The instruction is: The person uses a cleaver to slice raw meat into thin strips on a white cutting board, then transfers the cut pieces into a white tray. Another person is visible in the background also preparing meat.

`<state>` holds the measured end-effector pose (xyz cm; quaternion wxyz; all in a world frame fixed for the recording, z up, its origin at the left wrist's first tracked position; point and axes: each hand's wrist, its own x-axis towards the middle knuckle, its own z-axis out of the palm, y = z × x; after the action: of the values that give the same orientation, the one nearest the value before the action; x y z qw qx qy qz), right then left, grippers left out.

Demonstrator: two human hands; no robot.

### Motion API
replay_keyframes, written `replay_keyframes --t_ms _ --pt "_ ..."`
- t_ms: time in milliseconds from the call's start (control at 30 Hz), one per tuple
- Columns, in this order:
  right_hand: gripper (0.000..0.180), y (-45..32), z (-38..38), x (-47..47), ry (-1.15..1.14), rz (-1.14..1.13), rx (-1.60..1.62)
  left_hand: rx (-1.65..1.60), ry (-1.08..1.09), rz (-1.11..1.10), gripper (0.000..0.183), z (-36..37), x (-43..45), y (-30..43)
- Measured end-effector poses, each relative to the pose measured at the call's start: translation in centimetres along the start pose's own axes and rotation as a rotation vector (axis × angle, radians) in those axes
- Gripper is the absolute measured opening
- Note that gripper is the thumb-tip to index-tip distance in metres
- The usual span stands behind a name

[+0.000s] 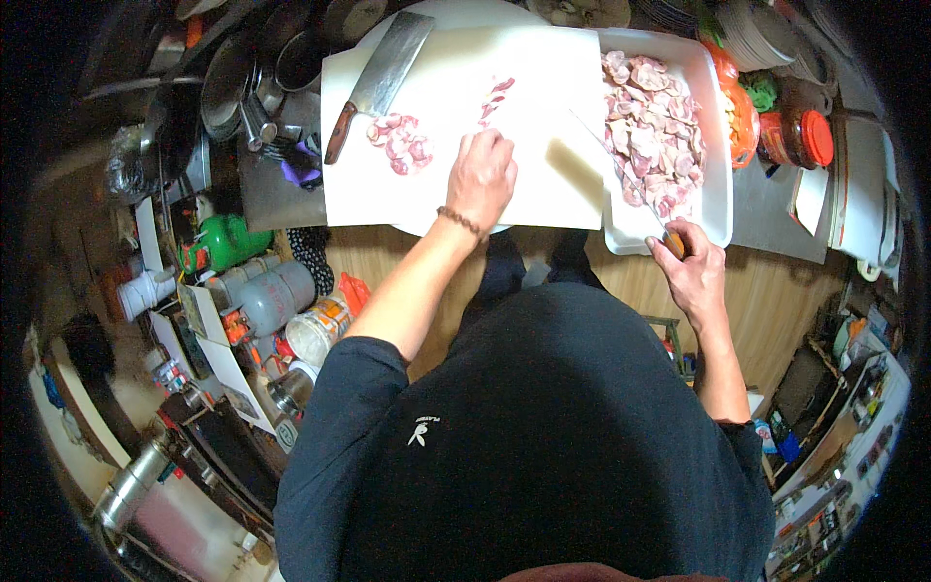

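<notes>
My left hand, a bead bracelet on its wrist, rests with curled fingers on the white cutting board, just below a few thin strips of raw meat; whether it holds a piece is hidden. My right hand grips a narrow knife by its orange-brown handle, the blade pointing up and left over the white plastic tray. Many pieces of raw meat fill that tray. A small pile of raw meat lies on the board's left, beside a cleaver with a wooden handle.
Right of the tray are orange plastic bags and a red-lidded jar. Metal pans and ladles stand left of the board. Gas cylinders and a plastic bucket are on the floor to the left.
</notes>
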<state>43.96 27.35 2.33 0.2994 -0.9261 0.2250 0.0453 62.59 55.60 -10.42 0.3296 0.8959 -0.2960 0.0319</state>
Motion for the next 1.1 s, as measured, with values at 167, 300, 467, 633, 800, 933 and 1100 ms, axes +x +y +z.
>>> replay_keyframes --t_ms 167,300,467,633,800,933,1100 --pt "0.040 -0.5 0.2 -0.2 -0.080 0.038 0.007 0.048 0.126 -0.092 0.028 -1.8 0.9 -2.7" --pt "0.043 -1.6 1.1 0.1 -0.230 0.051 0.102 0.282 0.113 -0.082 0.040 -5.0 -4.0 -5.4" --pt "0.050 -4.2 3.3 1.6 -0.504 0.073 0.111 0.423 0.077 -0.129 0.041 -3.9 -5.7 -7.8" --pt "0.050 -5.1 4.0 2.2 -0.536 0.059 0.061 0.329 0.093 -0.173 0.035 -4.3 -3.8 -10.4" --pt "0.049 -4.1 3.5 2.0 -0.552 0.170 0.214 -0.466 0.046 -0.788 0.031 -7.2 -3.6 -10.0" --pt "0.048 -3.3 3.1 2.0 -0.547 0.192 0.204 -1.504 0.130 -0.958 0.024 -8.6 -3.9 -8.9" --pt "0.049 -2.3 3.1 2.1 -0.523 0.127 0.121 -1.705 0.248 -1.028 0.013 -7.0 -4.8 -7.3"
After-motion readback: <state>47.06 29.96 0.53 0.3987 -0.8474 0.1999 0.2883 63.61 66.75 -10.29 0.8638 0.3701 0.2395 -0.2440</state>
